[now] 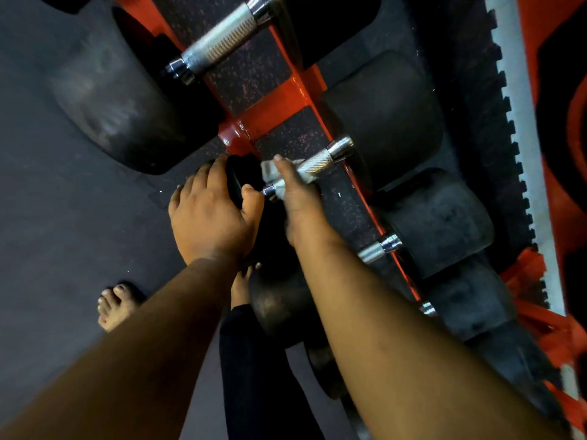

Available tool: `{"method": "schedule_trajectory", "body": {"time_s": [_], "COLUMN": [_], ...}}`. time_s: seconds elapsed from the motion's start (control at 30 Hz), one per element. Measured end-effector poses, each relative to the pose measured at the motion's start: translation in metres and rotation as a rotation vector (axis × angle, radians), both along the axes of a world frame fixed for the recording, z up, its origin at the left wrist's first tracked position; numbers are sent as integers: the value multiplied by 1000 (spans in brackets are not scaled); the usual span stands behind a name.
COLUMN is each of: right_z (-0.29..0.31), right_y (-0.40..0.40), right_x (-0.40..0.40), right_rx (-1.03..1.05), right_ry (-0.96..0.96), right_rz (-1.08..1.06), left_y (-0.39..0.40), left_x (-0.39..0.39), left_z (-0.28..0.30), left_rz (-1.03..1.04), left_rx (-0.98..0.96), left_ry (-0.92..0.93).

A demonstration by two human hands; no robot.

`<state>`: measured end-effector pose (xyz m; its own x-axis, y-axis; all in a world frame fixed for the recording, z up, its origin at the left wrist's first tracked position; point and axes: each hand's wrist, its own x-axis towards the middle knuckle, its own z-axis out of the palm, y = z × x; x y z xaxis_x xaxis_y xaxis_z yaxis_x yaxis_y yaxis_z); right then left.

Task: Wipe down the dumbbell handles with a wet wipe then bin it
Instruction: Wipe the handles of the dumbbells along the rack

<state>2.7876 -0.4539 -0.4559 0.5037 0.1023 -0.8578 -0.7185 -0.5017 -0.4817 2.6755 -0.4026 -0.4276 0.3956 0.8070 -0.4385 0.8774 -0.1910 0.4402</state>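
Black dumbbells with knurled chrome handles lie in a row on an orange rack (pixel 270 112). My right hand (pixel 297 198) is closed around the middle dumbbell's handle (pixel 317 161), with a grey-white wet wipe (pixel 270 169) pressed between palm and metal. My left hand (pixel 209 211) grips that dumbbell's near black head (pixel 241 173), fingers curled over its edge. A larger dumbbell's handle (pixel 222 42) lies bare further up the rack. A smaller handle (pixel 374 249) shows just right of my right forearm.
Dark rubber floor (pixel 63 201) lies to the left, with my bare feet (pixel 114 306) on it. Interlocking black mat edges and a pale strip (pixel 521 154) run along the right behind the rack. More small dumbbells (pixel 470 300) continue toward the lower right.
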Motion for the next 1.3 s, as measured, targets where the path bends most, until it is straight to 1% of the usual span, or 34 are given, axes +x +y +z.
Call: {"method": "schedule_trajectory", "body": {"time_s": [0.07, 0.17, 0.27, 0.33, 0.37, 0.4, 0.43, 0.5, 0.53, 0.57, 0.63, 0.67, 0.73, 0.8, 0.87, 0.93, 0.97, 1.03, 1.1, 1.13, 1.17, 1.2, 1.3], "right_z": [3, 15, 33, 52, 63, 74, 85, 95, 88, 83, 66, 55, 50, 55, 63, 71, 76, 85, 93, 95, 95, 94, 97], "right_y": [-3, -12, -12, -16, -19, -24, -27, -25, -22, -17, -9, -12, -24, -44, -61, -78, -87, -104, -125, -139, -151, -162, -193], "right_x": [-11, -22, -28, -27, -22, -16, -8, 9, 16, 22, 25, 24, 19, 15, 14, 14, 13, 10, 6, 3, 1, -1, -2], "right_rx": [-150, -297, -445, -408, -355, -300, -243, -188, -171, -171, -287, -345, -357, -368, -378, -384, -362, -314, -284, -290, -303, -326, -426], "right_ry": [-69, -76, -88, -83, -92, -155, -273, -671, -856, -945, -938, -919, -963, -1017, -1031, -948, -882, -809, -843, -875, -914, -941, -907], "right_rz": [128, 283, 544, 677, 708, 764, 834, 1084, 1241, 1441, 1851, 1997, 2163, 2209, 2224, 2200, 2121, 1853, 1588, 1541, 1569, 1650, 1912], "left_y": [0, 1, 0, 1, 2, 1, 1, 1, 2, 2, 2, 2, 0, -7, -21, -41, -52, -72, -93, -104, -111, -118, -139], "left_x": [0, 0, 0, -1, -1, -2, -2, -3, -3, -5, -8, -10, -17, -23, -31, -38, -42, -46, -48, -49, -51, -53, -63], "left_z": [1, 3, 4, 5, 5, 5, 5, 5, 5, 6, 7, 7, 9, 14, 21, 30, 35, 40, 46, 49, 52, 54, 65], "left_rz": [0, -3, 2, 1, 2, 2, -4, -17, -20, -21, -37, -51, -71, -63, -46, -59, -67, -78, -109, -149, -203, -254, -349], "left_rx": [-6, -12, -12, -14, -15, -15, -21, -31, -34, -34, -41, -50, -60, -75, -85, -80, -75, -72, -78, -89, -98, -108, -205], "left_ry": [4, 2, 0, 3, 4, 0, -3, -7, -10, -15, -30, -40, -54, -65, -65, -52, -46, -42, -70, -90, -101, -99, -59]}}
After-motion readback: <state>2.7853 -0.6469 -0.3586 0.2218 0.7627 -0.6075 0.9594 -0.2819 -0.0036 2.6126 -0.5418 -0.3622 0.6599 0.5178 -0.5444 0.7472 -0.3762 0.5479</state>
